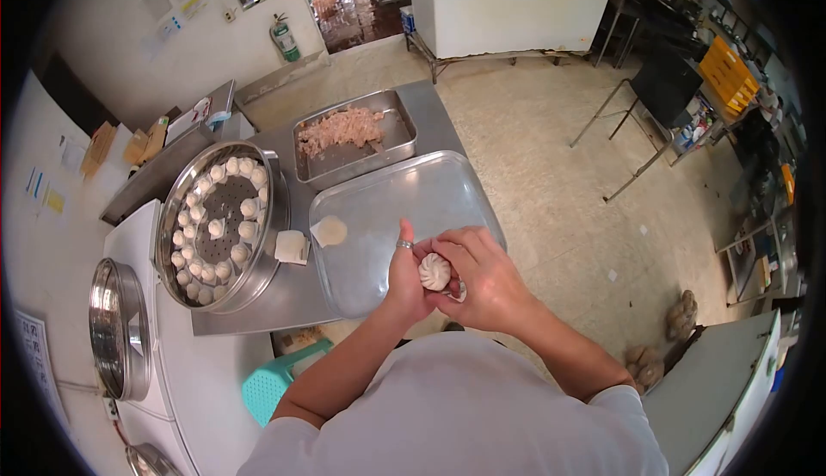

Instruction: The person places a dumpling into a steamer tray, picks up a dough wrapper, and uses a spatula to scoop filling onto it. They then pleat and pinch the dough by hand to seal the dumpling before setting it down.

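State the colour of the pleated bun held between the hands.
White: the bun shows best in the head view.

The bun (434,271) you hold is matt, pleated dough. The tray (387,200) below it is dull brushed metal, the steamer (272,244) shinier metal, and the stool (271,386) perforated plastic.

A small, round, white bun (434,271), its top pleated into a swirl, sits upright, cupped between the left hand (403,280) and right hand (483,276).
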The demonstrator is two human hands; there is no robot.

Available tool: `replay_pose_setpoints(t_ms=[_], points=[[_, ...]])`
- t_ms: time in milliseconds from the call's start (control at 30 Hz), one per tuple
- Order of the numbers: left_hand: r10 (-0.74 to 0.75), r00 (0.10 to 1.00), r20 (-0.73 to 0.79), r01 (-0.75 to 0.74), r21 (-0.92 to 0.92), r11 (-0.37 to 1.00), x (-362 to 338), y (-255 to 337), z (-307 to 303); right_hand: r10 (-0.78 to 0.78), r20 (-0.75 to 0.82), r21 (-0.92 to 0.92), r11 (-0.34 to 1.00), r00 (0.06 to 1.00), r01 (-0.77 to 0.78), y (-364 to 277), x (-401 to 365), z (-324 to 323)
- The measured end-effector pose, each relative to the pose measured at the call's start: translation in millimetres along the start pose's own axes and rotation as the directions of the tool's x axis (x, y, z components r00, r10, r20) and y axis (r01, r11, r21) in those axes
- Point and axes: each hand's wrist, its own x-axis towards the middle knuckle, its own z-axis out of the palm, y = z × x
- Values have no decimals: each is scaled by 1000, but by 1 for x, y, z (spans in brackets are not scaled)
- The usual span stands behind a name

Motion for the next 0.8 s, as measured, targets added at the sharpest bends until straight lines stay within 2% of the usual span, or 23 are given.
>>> replay_pose_setpoints(t_ms=[33, 100, 200, 300, 400, 500, 600, 633, 700, 733, 800], points=[[37, 985, -167, -27, 61, 998, -1, -5, 13, -17, 11, -4, 1000, 1000, 17, 6, -4, 1], [136, 869, -475, -51, 188, 981, 1, -12, 51, -59, 36, -9, 998, 998, 59, 19, -12, 8], [150, 847, -510, -82, 153, 985, -2, -13, 46, -61, 81, 57, 997, 995, 56, 10, -2, 3], [182, 801, -570, -111, 156, 981, -8, -11, 41, -183, 145, 85, 981, 972, 172, 27, -6, 23], [162, 806, -570, -102, 135, 986, -20, -5, 19, -180, 169, 105, 981, 969, 164, 20, 7, 30], [129, 810, -572, -75, 116, 990, -30, 5, 20, -234, 257, 162, 967, 938, 197, 16, 17, 43], [123, 769, -627, -76, 101, 992, -39, 25, 33, -251, 231, 292, 939, 940, 179, 27, 26, 71], [132, 800, -585, -78, 118, 990, -45, 32, 30, -122, 252, 348, 937, 960, 28, 25, 33, 73], [150, 853, -499, -84, 151, 985, -61, 46, 21, 137, 318, 437, 857, 938, -273, 15, 48, 77], [143, 866, -479, -76, 157, 985, -66, 53, 14, 244, 349, 548, 730, 905, -408, 13, 55, 86], [127, 891, -435, -57, 170, 984, -74, 69, -2, 422, 449, 699, 383, 788, -604, 9, 69, 104]])
